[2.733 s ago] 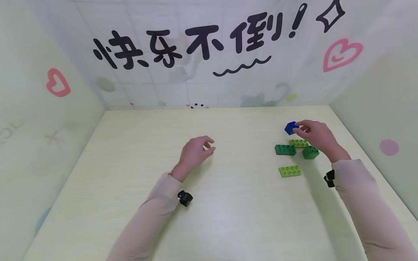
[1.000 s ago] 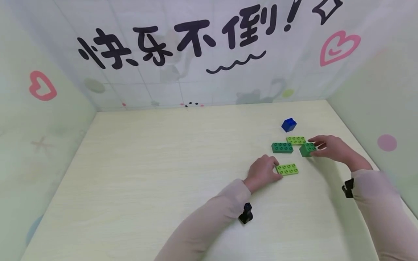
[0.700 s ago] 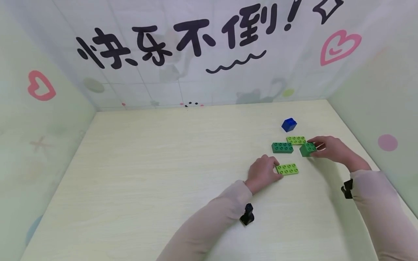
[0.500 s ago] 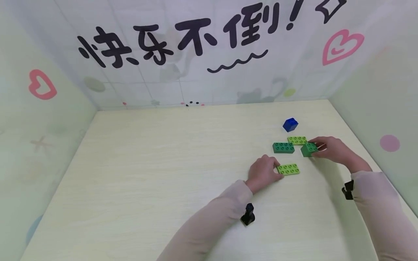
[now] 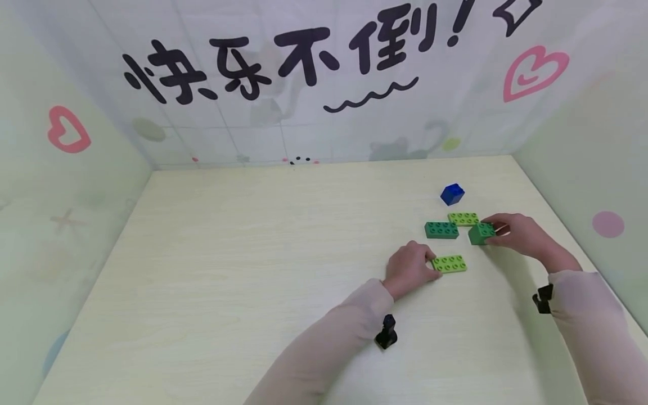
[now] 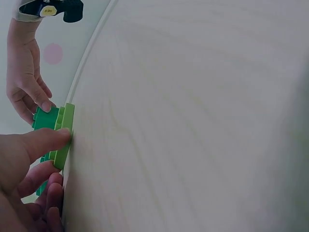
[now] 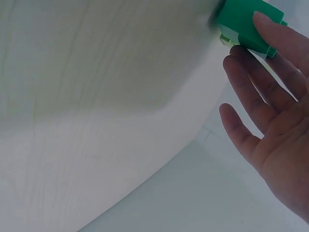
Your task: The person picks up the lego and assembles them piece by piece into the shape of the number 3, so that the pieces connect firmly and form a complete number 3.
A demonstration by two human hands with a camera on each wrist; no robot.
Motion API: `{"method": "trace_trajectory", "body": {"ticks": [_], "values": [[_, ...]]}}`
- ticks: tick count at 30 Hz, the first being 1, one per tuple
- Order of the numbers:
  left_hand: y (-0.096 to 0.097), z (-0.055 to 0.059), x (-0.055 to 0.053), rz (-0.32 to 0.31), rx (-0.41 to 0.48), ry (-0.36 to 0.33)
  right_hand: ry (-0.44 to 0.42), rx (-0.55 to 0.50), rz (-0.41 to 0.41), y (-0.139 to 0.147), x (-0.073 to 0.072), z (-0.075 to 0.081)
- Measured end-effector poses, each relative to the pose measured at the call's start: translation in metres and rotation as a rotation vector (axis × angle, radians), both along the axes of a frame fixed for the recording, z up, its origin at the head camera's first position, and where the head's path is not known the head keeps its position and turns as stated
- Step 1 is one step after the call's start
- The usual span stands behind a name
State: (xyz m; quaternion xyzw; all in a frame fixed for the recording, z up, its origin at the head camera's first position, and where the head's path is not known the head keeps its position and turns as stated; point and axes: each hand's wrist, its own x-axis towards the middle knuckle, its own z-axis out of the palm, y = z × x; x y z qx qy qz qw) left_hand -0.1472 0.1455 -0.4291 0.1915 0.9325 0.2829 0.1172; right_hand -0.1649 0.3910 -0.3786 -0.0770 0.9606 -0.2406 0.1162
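Note:
My left hand pinches the near lime-green flat building brick by its left end, thumb in front and fingers behind. In the left wrist view the thumb lies along the edge of that lime brick. My right hand holds a square green building brick between thumb and fingers; the right wrist view shows the thumb on the face of the green brick. Between and behind them lie a long dark green brick and a second lime flat brick. A blue brick stands farthest back.
The pale wooden tabletop meets a printed back wall with large black characters. Side walls close it in on both sides. A small black camera sits on each wrist, such as the left wrist camera.
My right hand has left the blue brick and come nearer to the square green brick. My left hand has moved right to the near lime brick. Over the last second both hands barely move.

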Motion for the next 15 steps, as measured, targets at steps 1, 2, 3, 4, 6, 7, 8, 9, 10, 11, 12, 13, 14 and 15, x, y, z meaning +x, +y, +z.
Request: {"method": "trace_trajectory", "body": {"ticks": [1, 2, 3, 4, 6, 7, 8, 9, 10, 11, 12, 13, 14, 15], "values": [[0.0, 0.0, 0.0, 0.001, 0.0, -0.004, 0.003, 0.003, 0.002, -0.001, 0.001, 0.001], [0.0, 0.001, 0.0, 0.002, -0.001, -0.007, 0.007, 0.005, 0.004, -0.002, 0.001, 0.002], [0.001, 0.001, 0.0, 0.002, -0.003, -0.009, 0.012, 0.006, 0.008, -0.003, 0.002, 0.004], [0.001, 0.001, 0.0, 0.003, -0.003, -0.011, 0.018, 0.007, 0.012, -0.004, 0.003, 0.005], [0.001, 0.002, 0.0, 0.007, -0.004, -0.015, 0.026, 0.008, 0.019, -0.007, 0.005, 0.008], [0.001, 0.002, 0.0, 0.009, -0.004, -0.015, 0.03, 0.009, 0.023, -0.009, 0.006, 0.009], [0.001, 0.002, 0.0, 0.01, -0.004, -0.015, 0.035, 0.011, 0.028, -0.011, 0.007, 0.01], [0.001, 0.002, 0.0, 0.01, -0.004, -0.015, 0.04, 0.014, 0.033, -0.014, 0.008, 0.012], [0.001, 0.002, 0.0, 0.012, -0.001, -0.018, 0.044, 0.017, 0.037, -0.016, 0.009, 0.013], [0.001, 0.002, 0.0, 0.014, 0.001, -0.02, 0.047, 0.022, 0.041, -0.018, 0.01, 0.014], [0.001, 0.002, 0.0, 0.014, 0.002, -0.02, 0.051, 0.026, 0.044, -0.02, 0.011, 0.015], [0.001, 0.002, 0.0, 0.016, 0.003, -0.021, 0.054, 0.027, 0.051, -0.021, 0.012, 0.015], [0.001, 0.003, 0.0, 0.016, 0.005, -0.022, 0.059, 0.027, 0.059, -0.023, 0.013, 0.016], [0.001, 0.003, 0.0, 0.017, 0.006, -0.022, 0.062, 0.026, 0.065, -0.024, 0.014, 0.016]]}}
